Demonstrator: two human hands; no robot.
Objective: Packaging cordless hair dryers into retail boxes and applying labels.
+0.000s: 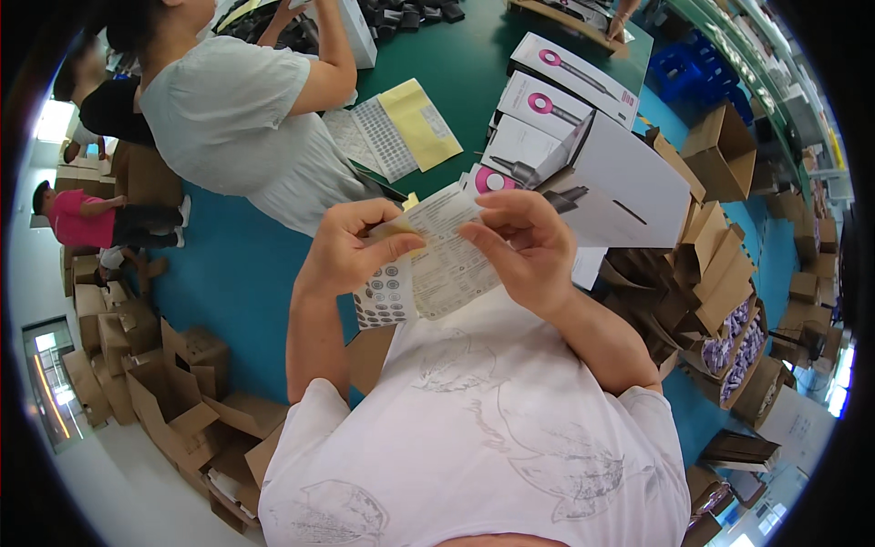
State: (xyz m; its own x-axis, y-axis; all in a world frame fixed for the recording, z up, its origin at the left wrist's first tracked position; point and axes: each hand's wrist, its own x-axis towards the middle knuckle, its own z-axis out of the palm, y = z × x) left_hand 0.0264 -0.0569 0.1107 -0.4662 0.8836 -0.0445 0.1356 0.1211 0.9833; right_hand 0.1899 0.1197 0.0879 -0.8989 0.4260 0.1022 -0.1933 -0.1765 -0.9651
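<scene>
In front of my chest, my left hand (pixel 344 248) pinches a pale printed sheet (pixel 447 264) at its left edge, thumb on top. My right hand (pixel 530 251) is closed at the upper right edge of the same sheet, thumb against the fingers. Below my left hand shows a piece with rows of round dark stickers (pixel 383 296); whether it is joined to the printed sheet I cannot tell. A bit of yellow paper (pixel 411 201) pokes out behind the sheet's top. Just beyond my right hand, a white box (pixel 638 182) pictures dark nozzles.
Hair dryer boxes (pixel 545 105) are stacked on the green table (pixel 447 59), near sticker sheets (pixel 383 137) and yellow paper (pixel 421 123). A co-worker in a light shirt (pixel 228 109) stands at left. Cardboard cartons (pixel 720 150) crowd the right; more cartons (pixel 173 401) lie at lower left.
</scene>
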